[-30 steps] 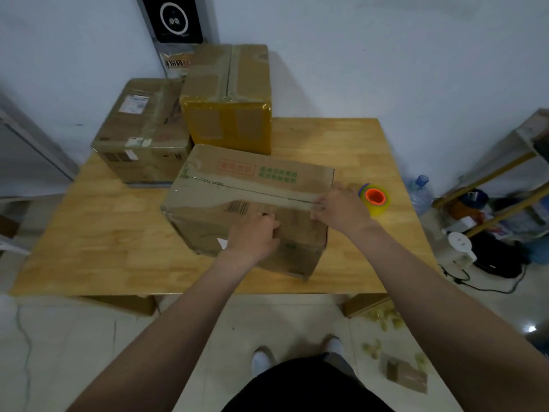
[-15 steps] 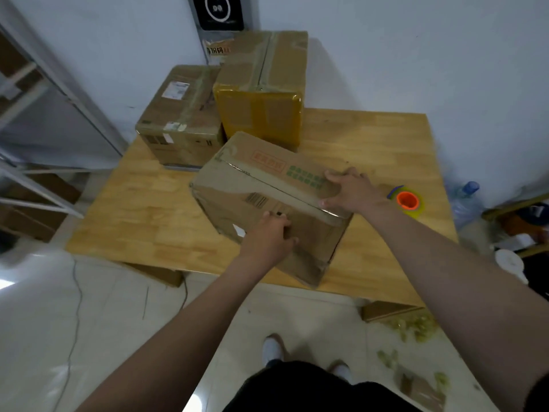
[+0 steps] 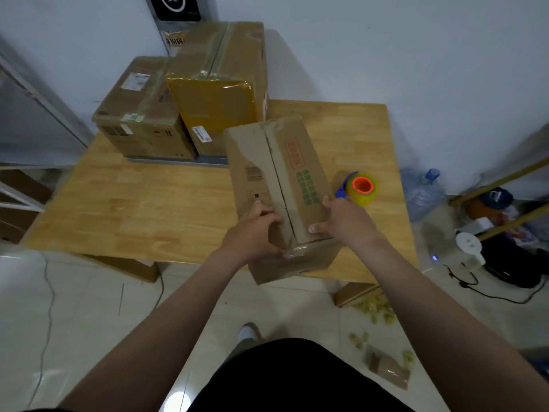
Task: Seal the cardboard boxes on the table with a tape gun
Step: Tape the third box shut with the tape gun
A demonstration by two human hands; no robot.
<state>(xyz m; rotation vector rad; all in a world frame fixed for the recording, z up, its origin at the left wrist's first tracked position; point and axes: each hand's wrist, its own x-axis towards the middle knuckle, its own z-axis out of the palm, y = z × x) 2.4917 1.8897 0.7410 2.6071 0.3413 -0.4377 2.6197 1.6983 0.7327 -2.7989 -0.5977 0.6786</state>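
I hold a brown cardboard box (image 3: 276,173) with both hands. It is long and flat on top, and a bit dented. It lies on the wooden table (image 3: 133,203) with one short end at 12 o'clock and the other at 6 o'clock, near me. The near end sticks out past the table's edge. A dark crack runs down the middle of the top where the two flaps meet. A shiny bit of clear tape sits on the near end.

My left hand (image 3: 252,233) grips the near end at 7 o'clock, with its fingers curled over the top. My right hand (image 3: 344,221) grips the corner at 5 o'clock, thumb lying on top.

The tape gun (image 3: 361,187) lies on the table at 3 o'clock, just beside the box. Its roll is round, yellow and shiny, with an orange middle.

At 11 o'clock stand two more boxes, a plain brown one (image 3: 139,114) and one with smooth yellow tape (image 3: 214,99).
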